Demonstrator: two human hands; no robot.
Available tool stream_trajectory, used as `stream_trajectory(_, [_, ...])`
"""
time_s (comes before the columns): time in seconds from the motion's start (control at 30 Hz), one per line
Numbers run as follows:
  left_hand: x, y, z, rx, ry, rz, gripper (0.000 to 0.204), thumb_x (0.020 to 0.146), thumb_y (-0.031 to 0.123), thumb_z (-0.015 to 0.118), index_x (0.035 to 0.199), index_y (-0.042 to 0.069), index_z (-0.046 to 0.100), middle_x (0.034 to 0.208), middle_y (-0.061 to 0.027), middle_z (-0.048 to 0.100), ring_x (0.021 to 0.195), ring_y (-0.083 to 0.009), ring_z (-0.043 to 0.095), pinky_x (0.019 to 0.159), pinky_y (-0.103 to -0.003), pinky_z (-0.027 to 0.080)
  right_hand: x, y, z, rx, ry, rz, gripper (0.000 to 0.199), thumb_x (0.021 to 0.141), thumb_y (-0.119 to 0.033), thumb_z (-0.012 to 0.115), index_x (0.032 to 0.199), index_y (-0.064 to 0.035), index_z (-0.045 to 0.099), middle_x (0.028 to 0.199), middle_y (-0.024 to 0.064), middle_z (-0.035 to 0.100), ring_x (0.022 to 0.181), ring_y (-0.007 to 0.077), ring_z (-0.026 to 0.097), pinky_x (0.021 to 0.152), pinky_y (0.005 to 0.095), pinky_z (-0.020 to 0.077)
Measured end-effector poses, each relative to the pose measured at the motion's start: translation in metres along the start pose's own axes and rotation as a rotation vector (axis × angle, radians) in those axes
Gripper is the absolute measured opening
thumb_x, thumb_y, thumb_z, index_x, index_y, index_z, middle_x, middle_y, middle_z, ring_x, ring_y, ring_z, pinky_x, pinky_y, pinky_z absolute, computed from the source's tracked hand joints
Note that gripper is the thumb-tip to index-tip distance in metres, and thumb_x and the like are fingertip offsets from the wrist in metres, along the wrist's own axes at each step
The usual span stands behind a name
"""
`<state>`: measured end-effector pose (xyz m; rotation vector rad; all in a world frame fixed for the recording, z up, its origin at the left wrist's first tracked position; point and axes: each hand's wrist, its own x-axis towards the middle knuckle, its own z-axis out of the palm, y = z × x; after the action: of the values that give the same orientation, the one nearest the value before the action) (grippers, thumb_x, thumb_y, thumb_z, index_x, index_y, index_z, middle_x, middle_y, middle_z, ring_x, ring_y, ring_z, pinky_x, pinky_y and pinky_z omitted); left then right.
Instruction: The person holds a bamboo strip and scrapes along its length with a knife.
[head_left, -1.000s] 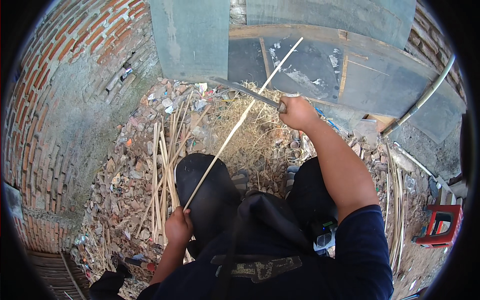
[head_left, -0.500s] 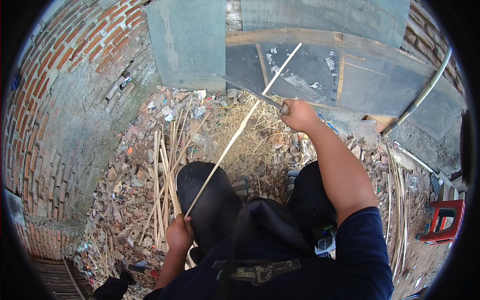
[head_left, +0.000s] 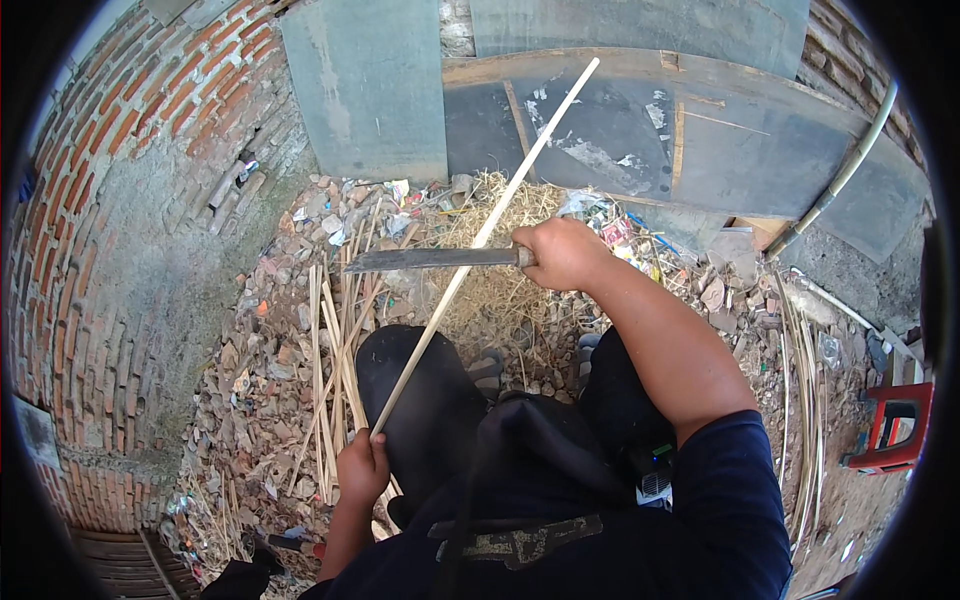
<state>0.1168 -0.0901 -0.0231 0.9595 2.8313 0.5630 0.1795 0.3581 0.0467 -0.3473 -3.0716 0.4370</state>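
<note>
A long pale strip, like split bamboo (head_left: 425,338), slants up and to the right from beside my left knee. Its lower end is in my left hand (head_left: 362,468), which is closed around it. My right hand (head_left: 562,254) grips the handle of a machete (head_left: 430,259). The dull grey blade points left and lies across the strip at about its middle. Whether the edge bites into the strip cannot be made out. Below the blade, a heap of thin shavings (head_left: 500,300) covers the ground between and beyond my feet.
More pale strips (head_left: 330,385) lie in a bundle left of my left knee, and others (head_left: 797,420) on the right. Rubble (head_left: 255,400) covers the ground. A brick wall (head_left: 110,300) stands left, grey panels (head_left: 365,90) ahead, a red stool (head_left: 895,428) at far right.
My right hand has come nearer and a little left. The machete has swung from slanting away to lying nearly level across the strip. My left hand keeps its hold.
</note>
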Motion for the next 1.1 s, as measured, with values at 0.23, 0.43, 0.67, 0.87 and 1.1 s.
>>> stream_trajectory(0.23, [0.003, -0.003, 0.002, -0.028, -0.005, 0.023, 0.032, 0.103, 0.028, 0.052, 0.082, 0.003, 0.052, 0.062, -0.0225, 0.057, 0.06, -0.0476, 0.059, 0.054, -0.053, 0.043, -0.002, 0.007, 0.006, 0.126, 0.033, -0.03, 0.03, 0.08, -0.03, 0.074, 0.1, -0.0088, 0.064, 0.083, 0.0163, 0.071, 0.088, 0.0373, 0.07, 0.078, 0.05, 0.0555])
stream_trajectory(0.43, [0.003, 0.001, -0.003, -0.061, -0.009, 0.006, 0.035, 0.103, 0.028, 0.052, 0.08, 0.002, 0.051, 0.061, -0.0224, 0.056, 0.059, -0.0477, 0.058, 0.053, -0.052, 0.043, -0.001, 0.006, 0.007, 0.153, 0.024, -0.024, 0.03, 0.08, -0.03, 0.074, 0.098, -0.0079, 0.064, 0.083, 0.0167, 0.07, 0.088, 0.0379, 0.07, 0.078, 0.0499, 0.0553])
stream_trajectory(0.67, [0.003, 0.001, -0.001, -0.061, -0.001, 0.0, 0.036, 0.103, 0.028, 0.052, 0.08, 0.001, 0.051, 0.063, -0.0235, 0.057, 0.06, -0.0482, 0.058, 0.054, -0.052, 0.042, -0.001, 0.01, 0.017, 0.193, 0.116, -0.071, 0.025, 0.077, -0.022, 0.072, 0.098, -0.0096, 0.064, 0.074, 0.0145, 0.069, 0.079, 0.0375, 0.069, 0.072, 0.05, 0.0544])
stream_trajectory(0.87, [0.003, -0.001, 0.0, -0.075, -0.005, 0.0, 0.036, 0.104, 0.029, 0.051, 0.08, 0.002, 0.05, 0.061, -0.0233, 0.055, 0.06, -0.0482, 0.058, 0.053, -0.052, 0.042, -0.002, 0.005, 0.008, 0.193, 0.04, -0.029, 0.026, 0.079, -0.025, 0.073, 0.097, -0.0073, 0.064, 0.083, 0.0169, 0.07, 0.088, 0.0379, 0.07, 0.078, 0.0499, 0.0555])
stream_trajectory(1.1, [0.003, 0.001, 0.0, -0.067, 0.004, 0.01, 0.037, 0.104, 0.029, 0.051, 0.079, 0.002, 0.05, 0.06, -0.023, 0.054, 0.059, -0.0478, 0.058, 0.052, -0.051, 0.042, -0.002, 0.006, 0.01, 0.208, 0.038, -0.023, 0.027, 0.079, -0.024, 0.073, 0.098, -0.0076, 0.065, 0.083, 0.0171, 0.07, 0.087, 0.0381, 0.07, 0.078, 0.0498, 0.0555])
